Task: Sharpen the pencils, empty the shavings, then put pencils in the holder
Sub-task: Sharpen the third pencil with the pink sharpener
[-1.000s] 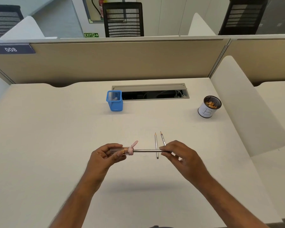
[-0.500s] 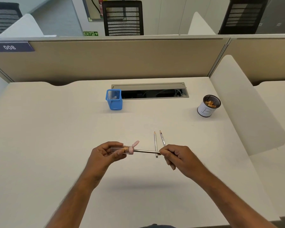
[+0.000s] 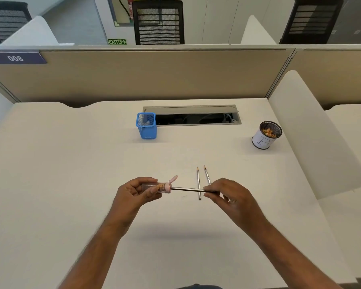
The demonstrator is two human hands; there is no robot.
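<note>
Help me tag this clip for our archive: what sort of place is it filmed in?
Most likely an open-plan office. A white desk sits against a beige cubicle partition bearing a purple "008" number plate, with black mesh office chairs and a green EXIT sign beyond.

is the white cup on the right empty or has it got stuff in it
Not empty. The white cup stands upright on the desk, and orange-brown shavings show inside its dark rim. How deep they lie cannot be told.
</note>
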